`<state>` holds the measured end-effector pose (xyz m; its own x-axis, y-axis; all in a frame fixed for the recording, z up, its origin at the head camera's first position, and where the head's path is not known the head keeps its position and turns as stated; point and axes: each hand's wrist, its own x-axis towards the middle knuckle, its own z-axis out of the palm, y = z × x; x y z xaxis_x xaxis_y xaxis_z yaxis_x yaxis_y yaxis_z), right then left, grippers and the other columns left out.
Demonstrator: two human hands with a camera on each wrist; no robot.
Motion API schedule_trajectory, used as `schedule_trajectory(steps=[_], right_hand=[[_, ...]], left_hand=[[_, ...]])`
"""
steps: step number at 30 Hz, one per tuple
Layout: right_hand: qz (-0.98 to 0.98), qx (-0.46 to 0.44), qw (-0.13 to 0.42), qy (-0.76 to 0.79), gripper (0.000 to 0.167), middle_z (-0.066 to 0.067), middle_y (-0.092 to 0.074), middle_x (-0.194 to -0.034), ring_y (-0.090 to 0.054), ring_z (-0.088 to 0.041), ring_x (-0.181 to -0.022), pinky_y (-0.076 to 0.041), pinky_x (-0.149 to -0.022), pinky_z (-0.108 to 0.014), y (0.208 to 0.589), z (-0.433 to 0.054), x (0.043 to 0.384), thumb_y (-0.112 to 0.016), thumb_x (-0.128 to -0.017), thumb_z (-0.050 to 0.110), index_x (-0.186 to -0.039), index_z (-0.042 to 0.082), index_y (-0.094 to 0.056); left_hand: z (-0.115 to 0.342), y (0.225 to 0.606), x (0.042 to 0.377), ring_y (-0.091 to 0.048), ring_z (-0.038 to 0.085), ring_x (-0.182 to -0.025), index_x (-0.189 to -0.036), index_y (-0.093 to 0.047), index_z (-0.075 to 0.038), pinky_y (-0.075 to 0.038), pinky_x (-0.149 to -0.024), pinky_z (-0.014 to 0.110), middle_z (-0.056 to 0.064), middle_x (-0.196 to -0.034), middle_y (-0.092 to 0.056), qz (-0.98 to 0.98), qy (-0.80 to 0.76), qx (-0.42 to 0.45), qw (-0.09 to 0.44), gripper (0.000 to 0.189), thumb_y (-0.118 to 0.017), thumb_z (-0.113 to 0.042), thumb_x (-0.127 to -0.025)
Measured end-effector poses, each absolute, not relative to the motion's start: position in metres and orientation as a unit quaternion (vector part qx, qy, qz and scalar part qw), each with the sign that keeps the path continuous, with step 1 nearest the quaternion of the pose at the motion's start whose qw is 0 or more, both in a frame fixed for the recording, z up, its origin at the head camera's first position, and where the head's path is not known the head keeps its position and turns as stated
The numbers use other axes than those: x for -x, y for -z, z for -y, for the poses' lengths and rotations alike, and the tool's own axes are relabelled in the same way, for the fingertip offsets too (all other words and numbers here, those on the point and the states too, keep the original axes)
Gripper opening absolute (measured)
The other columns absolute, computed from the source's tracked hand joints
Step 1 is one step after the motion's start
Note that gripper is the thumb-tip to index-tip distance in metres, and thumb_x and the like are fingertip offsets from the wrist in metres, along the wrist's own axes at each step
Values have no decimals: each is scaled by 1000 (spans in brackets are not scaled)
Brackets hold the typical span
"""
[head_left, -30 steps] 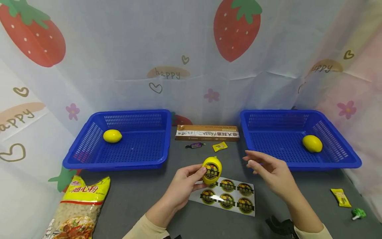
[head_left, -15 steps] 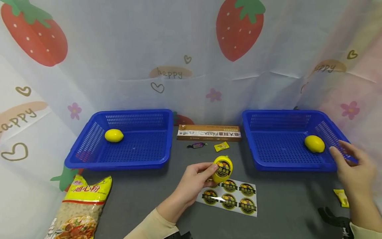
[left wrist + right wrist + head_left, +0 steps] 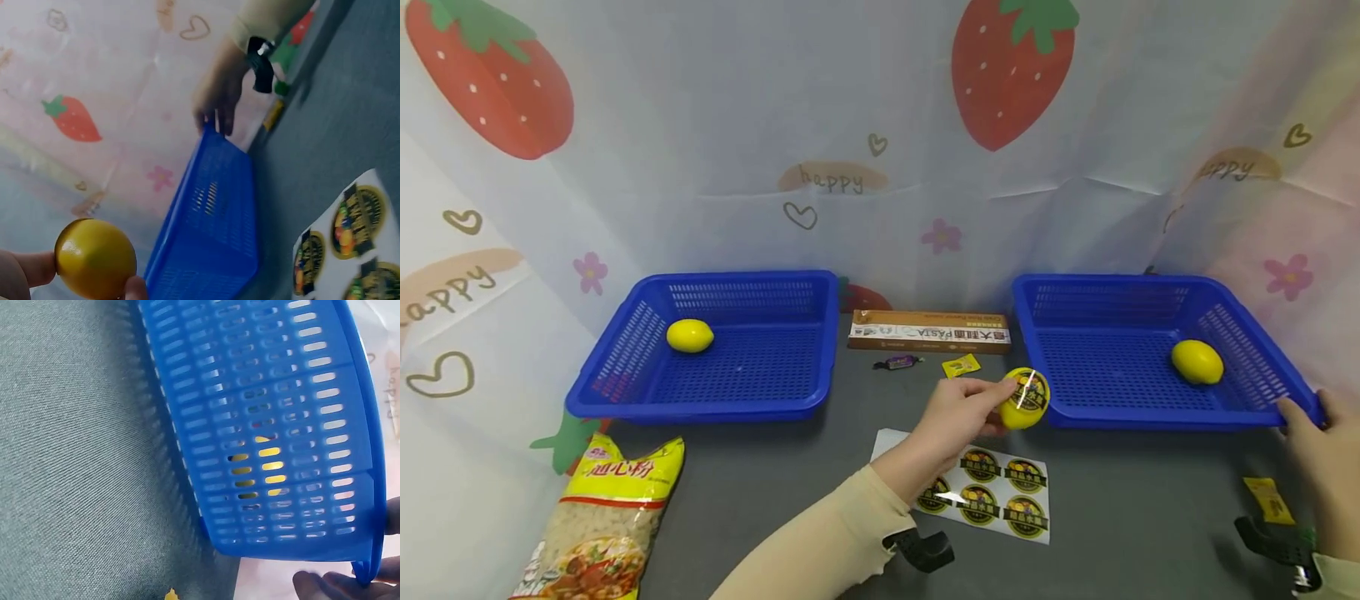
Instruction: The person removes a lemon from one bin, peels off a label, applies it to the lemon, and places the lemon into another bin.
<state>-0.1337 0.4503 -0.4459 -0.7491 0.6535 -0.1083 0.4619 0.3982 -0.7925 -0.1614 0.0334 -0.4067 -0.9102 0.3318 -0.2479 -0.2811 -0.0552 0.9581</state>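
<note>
My left hand [image 3: 955,421] pinches a yellow lemon [image 3: 1013,417] between thumb and fingers, close to the right basket's near-left corner. A round black sticker [image 3: 1028,393] shows on the lemon's upper side. In the left wrist view the lemon [image 3: 95,259] appears plain, held between fingertips. My right hand [image 3: 1326,450] grips the rim of the right blue basket [image 3: 1150,419] at its near-right corner. The right wrist view shows fingers [image 3: 319,586] below the rim of the slotted basket wall [image 3: 206,444]. Another lemon [image 3: 1197,362] lies inside that basket.
A sticker sheet [image 3: 1000,467] lies beneath my left forearm. The left blue basket [image 3: 700,414] holds a lemon [image 3: 690,336]. Behind lie a pasta box [image 3: 931,332], a purple candy [image 3: 898,362] and a yellow packet [image 3: 961,365]. A pasta bag [image 3: 606,517] sits left, another yellow packet [image 3: 1268,500] right.
My left hand has carried the stickered lemon rightward, toward the right basket. My right hand has moved right from above the table and taken hold of that basket's near-right corner.
</note>
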Motion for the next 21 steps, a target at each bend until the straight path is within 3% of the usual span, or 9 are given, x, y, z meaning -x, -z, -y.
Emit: schedule_trajectory(steps=[2,5,8,11,13,16,17,19,21], right_hand=[[834,332,108,-427,68,-31,-14,-163,-33,-53,-142,-32,-113,-52,445,-450,132,-31,-109,34,-161,10,5],[848,311,124,-411,62,-37,-32,-154,-65,-33,-108,-55,-93,-25,447,-452,132,-33,-108,31,-160,2,-16],[858,292,133,-401,62,-38,-36,-151,-66,-34,-103,-53,-66,-8,451,-457,132,-34,-107,31,-159,-1,-19],[865,280,132,-395,66,-41,-34,-151,-67,-32,-104,-52,-63,-7,452,-461,131,-35,-107,30,-160,-2,-13],[871,274,135,-384,63,-43,-37,-147,-65,-38,-102,-50,-57,-5,451,-461,131,-35,-106,29,-157,-6,-19],[882,270,132,-363,61,-45,-40,-142,-65,-40,-97,-61,-74,-25,448,-459,131,-34,-107,28,-154,-9,-23],[883,272,129,-361,61,-45,-38,-144,-60,-50,-107,-60,-86,-37,448,-458,131,-33,-107,28,-155,-8,-22],[882,277,124,-362,63,-44,-34,-148,-48,-58,-123,-47,-99,-59,447,-457,131,-31,-108,29,-157,-7,-16],[881,280,121,-363,64,-43,-32,-150,-46,-58,-126,-37,-101,-66,447,-456,131,-30,-108,29,-158,-6,-14]], left_hand=[[-46,402,169,-71,15,-78,-110,-74,-2,-62,-81,37,6,-97,-73,-657,-724,-6,210,39,-71,-38,-95],[-62,394,177,-72,20,-74,-103,-76,-4,-62,-81,39,6,-90,-73,-664,-721,6,200,36,-73,-38,-93],[-79,387,180,-74,26,-74,-95,-77,-5,-63,-75,36,5,-83,-72,-681,-708,15,185,35,-76,-40,-91],[-95,383,181,-73,25,-71,-90,-77,-5,-63,-72,35,3,-78,-71,-702,-691,23,172,34,-78,-40,-89],[-103,381,182,-71,22,-65,-87,-77,-7,-63,-71,36,2,-75,-70,-714,-679,29,165,33,-79,-39,-88],[-112,380,186,-69,19,-60,-82,-76,-8,-63,-72,39,1,-72,-69,-731,-665,28,152,32,-79,-39,-87],[-114,380,187,-69,21,-60,-80,-75,-8,-62,-71,38,2,-71,-69,-734,-663,27,148,32,-79,-39,-87],[-119,379,188,-70,25,-63,-77,-74,-9,-62,-68,38,2,-69,-68,-740,-657,26,145,33,-79,-40,-87],[-122,379,190,-72,27,-66,-77,-74,-9,-62,-66,36,2,-67,-68,-745,-652,25,143,33,-79,-40,-87]])
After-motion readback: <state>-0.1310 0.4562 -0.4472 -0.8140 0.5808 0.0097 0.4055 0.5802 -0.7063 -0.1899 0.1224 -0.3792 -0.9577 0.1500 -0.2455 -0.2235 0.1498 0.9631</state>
